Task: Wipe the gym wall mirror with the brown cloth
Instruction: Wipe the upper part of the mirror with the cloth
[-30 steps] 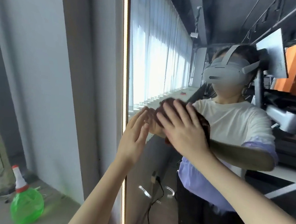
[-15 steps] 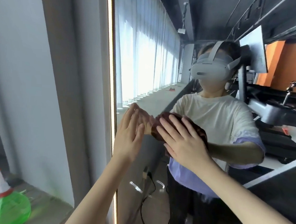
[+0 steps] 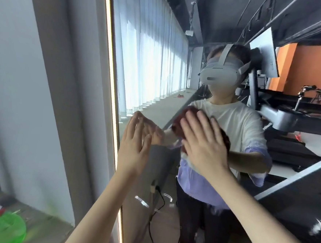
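The wall mirror (image 3: 152, 60) fills the centre and right of the head view, with a lit strip down its left edge. My right hand (image 3: 201, 143) presses the brown cloth (image 3: 178, 122) flat against the glass with straight, spread fingers; most of the cloth is hidden under the palm. My left hand (image 3: 133, 146) is held up flat with straight fingers against the mirror near its left edge, meeting its own reflection. The mirror shows a person in a white and purple shirt wearing a grey headset.
A green spray bottle (image 3: 2, 226) with a white and red nozzle stands on the floor at the lower left beside the grey wall (image 3: 34, 93). The mirror reflects curtains, gym machines and a cable on the floor.
My right hand and the cloth have slid from the mirror's left part to the right, then up a little. My left hand stays flat by the left edge. The camera has turned left.
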Demonstrator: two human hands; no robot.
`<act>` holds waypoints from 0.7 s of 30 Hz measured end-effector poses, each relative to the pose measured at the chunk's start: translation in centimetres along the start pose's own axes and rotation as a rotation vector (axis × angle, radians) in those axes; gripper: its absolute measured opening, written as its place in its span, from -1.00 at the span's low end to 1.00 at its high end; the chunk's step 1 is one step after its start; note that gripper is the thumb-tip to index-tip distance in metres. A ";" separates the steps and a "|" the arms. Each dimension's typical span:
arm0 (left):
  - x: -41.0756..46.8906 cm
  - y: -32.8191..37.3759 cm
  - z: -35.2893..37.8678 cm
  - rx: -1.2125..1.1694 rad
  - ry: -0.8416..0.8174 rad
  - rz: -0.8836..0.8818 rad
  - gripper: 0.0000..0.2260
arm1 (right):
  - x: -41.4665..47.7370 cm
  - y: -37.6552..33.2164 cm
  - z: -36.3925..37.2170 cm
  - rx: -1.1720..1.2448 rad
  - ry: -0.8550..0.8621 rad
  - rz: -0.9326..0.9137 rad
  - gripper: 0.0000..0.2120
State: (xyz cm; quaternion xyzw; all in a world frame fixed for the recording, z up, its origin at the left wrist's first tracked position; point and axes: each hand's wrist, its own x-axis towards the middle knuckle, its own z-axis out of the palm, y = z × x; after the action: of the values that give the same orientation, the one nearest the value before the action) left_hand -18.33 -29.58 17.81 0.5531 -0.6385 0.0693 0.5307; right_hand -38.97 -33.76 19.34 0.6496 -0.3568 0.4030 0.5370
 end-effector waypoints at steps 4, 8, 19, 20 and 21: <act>-0.1 0.1 0.1 0.027 -0.001 0.004 -0.46 | 1.3 -0.8 -0.5 0.100 0.038 0.255 -0.52; -0.1 0.0 0.0 0.030 -0.004 0.003 -0.43 | -3.7 -2.2 0.8 -0.004 -0.141 -0.245 -0.46; -0.1 0.2 0.7 0.141 0.001 0.005 -0.43 | -2.0 -2.9 -0.1 0.046 -0.105 0.018 -0.44; -0.1 0.2 0.6 0.138 0.004 -0.001 -0.44 | -2.6 -2.5 0.1 0.007 -0.137 -0.105 -0.45; -0.1 0.0 0.5 0.144 0.007 -0.008 -0.44 | -2.6 -1.9 0.0 -0.037 -0.142 -0.152 -0.46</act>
State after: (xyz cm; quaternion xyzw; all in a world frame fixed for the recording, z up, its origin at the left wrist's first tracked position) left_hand -18.66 -29.84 17.52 0.5923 -0.6276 0.1151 0.4920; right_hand -38.38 -33.33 16.27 0.6918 -0.3509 0.3074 0.5511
